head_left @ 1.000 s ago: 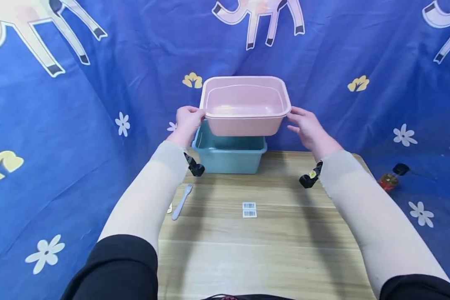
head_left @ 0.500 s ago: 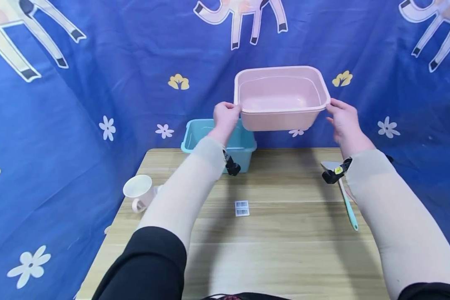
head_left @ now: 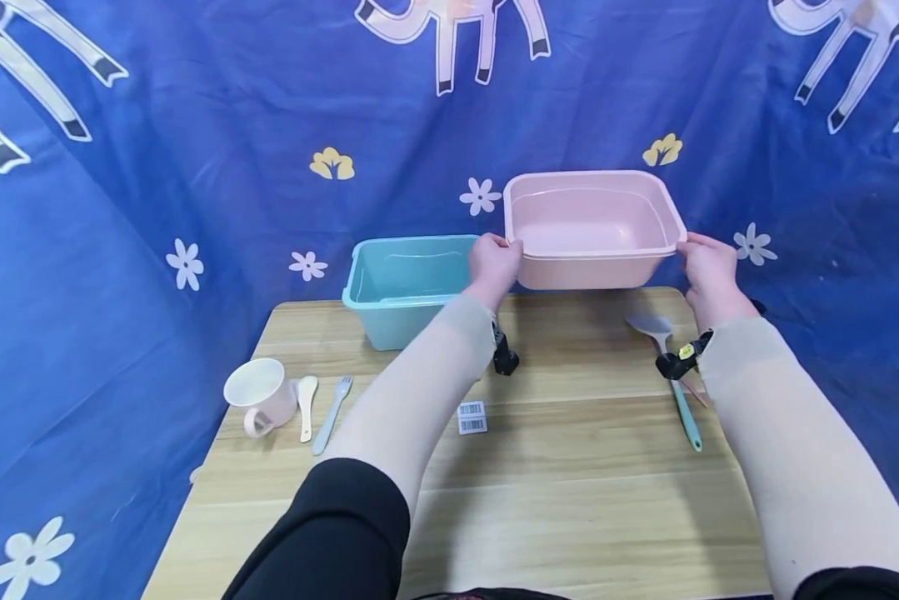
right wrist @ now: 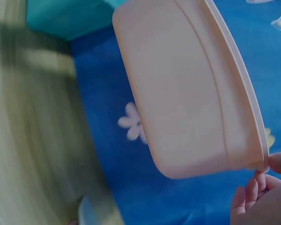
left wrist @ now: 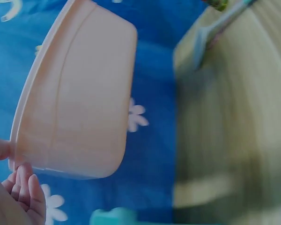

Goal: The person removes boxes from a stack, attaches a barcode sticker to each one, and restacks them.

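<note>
A pink plastic basin (head_left: 591, 272) hangs above the back of the table, held by both hands at its rim. My left hand (head_left: 493, 265) pinches its near left corner, and my right hand (head_left: 710, 271) pinches the near right corner. The left wrist view shows thumb and fingers of the left hand (left wrist: 23, 192) at the rim; in the right wrist view the right hand (right wrist: 262, 192) grips likewise. Nothing lies inside the basin. To its left, a teal basin (head_left: 400, 321) stands on the table, partly behind the left hand.
On the wooden table (head_left: 569, 500), a white mug (head_left: 260, 396), a cream spoon (head_left: 307, 408) and a light blue fork (head_left: 333, 415) lie at left. A barcode label (head_left: 471, 417) is in the middle. At right lies a teal-handled ladle or large spoon (head_left: 685, 412), partly behind the right wrist.
Both hands have carried the pink basin from above the teal basin to the right, first level or slightly up, then lower. The head view has shifted, bringing the mug, spoon and ladle into sight.
</note>
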Motion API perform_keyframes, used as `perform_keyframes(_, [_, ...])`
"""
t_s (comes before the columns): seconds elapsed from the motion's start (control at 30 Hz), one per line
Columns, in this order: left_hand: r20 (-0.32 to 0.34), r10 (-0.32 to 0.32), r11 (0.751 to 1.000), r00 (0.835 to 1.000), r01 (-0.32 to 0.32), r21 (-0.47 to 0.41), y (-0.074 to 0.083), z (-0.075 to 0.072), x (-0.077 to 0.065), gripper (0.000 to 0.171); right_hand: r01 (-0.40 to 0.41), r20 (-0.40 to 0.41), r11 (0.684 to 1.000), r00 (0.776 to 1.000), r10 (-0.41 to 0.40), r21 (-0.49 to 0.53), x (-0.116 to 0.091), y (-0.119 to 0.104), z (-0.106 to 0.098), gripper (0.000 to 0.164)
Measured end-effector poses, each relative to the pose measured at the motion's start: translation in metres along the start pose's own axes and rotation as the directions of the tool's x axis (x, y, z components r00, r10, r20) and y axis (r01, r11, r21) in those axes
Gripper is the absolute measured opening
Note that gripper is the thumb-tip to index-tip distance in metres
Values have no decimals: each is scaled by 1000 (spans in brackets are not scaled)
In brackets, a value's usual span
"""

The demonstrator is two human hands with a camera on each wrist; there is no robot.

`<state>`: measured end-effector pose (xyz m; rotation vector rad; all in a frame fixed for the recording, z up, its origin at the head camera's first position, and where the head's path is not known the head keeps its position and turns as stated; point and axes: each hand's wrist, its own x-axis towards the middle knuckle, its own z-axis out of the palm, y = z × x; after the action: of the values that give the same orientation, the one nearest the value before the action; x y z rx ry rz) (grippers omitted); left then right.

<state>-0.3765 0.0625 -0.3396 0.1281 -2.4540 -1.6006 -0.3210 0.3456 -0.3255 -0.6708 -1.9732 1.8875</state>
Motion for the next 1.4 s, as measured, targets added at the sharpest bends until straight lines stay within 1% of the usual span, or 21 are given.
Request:
perform_keyframes(0.03, [0,-8,1000,1000,8,5,-3,5,-2,22,-11,2,1000,1000,11,-13,2,4,-2,44])
perform_keyframes(0.17, [16,-17,1000,1000,17,-2,-14,23,-15,21,-65,-4,998,998,65,-11,9,23,-11,45])
perform_keyframes(0.27, [48,-19,1000,999,20,-11,-23,33,-25,20,-88,-15,996,996,88,18,13,37,-16,45])
perform_keyframes(0.37, [76,-42,999,996,42,-3,-34,41,-35,20,-115,-8,993,993,115,30,17,52,-20,46])
perform_keyframes(0.43, [87,-56,998,995,54,28,-42,46,-40,20,-123,-15,992,992,123,17,20,64,-23,46])
perform_keyframes(0.57, [101,-51,993,994,39,113,-58,58,-48,26,-156,-31,987,988,154,-44,22,86,-27,47])
perform_keyframes(0.67, [116,-57,990,992,41,135,-68,64,-50,30,-169,-29,984,985,167,-65,24,103,-30,48])
perform_keyframes(0.7, [125,-73,990,990,56,130,-70,66,-50,29,-167,-22,983,986,166,-77,25,108,-30,48])
perform_keyframes(0.77, [140,-105,986,984,85,144,-76,68,-50,27,-167,-6,983,986,167,-82,26,117,-30,47])
perform_keyframes(0.8, [149,-125,984,981,102,149,-79,69,-50,27,-158,11,987,987,159,-39,31,125,-32,44])
perform_keyframes(0.9, [169,-184,973,968,156,168,-88,69,-50,25,-178,36,984,983,178,-5,29,133,-29,43])
perform_keyframes(0.93, [169,-194,971,966,165,174,-91,69,-50,24,-190,43,982,981,189,21,29,135,-27,43])
perform_keyframes(0.97, [167,-201,970,965,172,171,-93,68,-50,24,-196,46,980,980,195,26,28,136,-24,43])
perform_keyframes(1.0, [165,-204,970,965,176,168,-96,67,-51,23,-201,50,979,979,199,33,27,137,-22,44])
perform_keyframes(1.03, [164,-204,970,965,177,164,-98,67,-51,22,-208,41,978,977,208,-7,21,133,-18,46])
perform_keyframes(1.13, [161,-188,975,969,165,147,-101,63,-52,20,-220,64,975,973,222,-37,21,134,-12,47])
perform_keyframes(1.23, [161,-179,976,971,155,150,-103,60,-51,20,-213,91,975,972,218,-62,21,136,-9,46])
perform_keyframes(1.27, [158,-174,977,972,150,154,-103,59,-50,20,-211,100,976,971,216,-59,21,136,-8,46])
perform_keyframes(1.4, [146,-177,975,973,154,158,-104,58,-46,20,-214,120,977,970,212,12,21,136,-4,45])
